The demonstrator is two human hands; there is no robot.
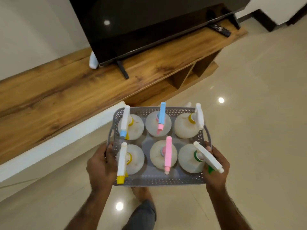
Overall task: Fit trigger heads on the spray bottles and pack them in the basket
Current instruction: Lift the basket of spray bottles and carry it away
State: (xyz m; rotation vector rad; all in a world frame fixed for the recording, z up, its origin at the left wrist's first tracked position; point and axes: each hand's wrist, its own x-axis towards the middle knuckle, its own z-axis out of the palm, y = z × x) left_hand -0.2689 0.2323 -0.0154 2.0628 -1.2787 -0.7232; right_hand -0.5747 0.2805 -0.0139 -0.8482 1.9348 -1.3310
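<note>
A grey perforated basket (157, 181) is held in the air above the floor. My left hand (101, 168) grips its left handle and my right hand (217, 170) grips its right handle. Inside stand several translucent spray bottles in two rows, each with a trigger head on. The far row has a white head with a blue nozzle (125, 122), a blue and pink head (161, 117) and a white head with a yellow collar (199, 117). The near row has a white and yellow head (122, 163), a pink head (168, 155) and a white and green head (208, 157).
A long wooden TV unit (74, 90) with a white front edge runs along the left, its open shelves (191, 75) at the right end. A black TV (149, 24), a white object (93, 61) and a remote (220, 29) stand on it. Glossy tiled floor (257, 105) lies to the right. My foot (141, 193) is below the basket.
</note>
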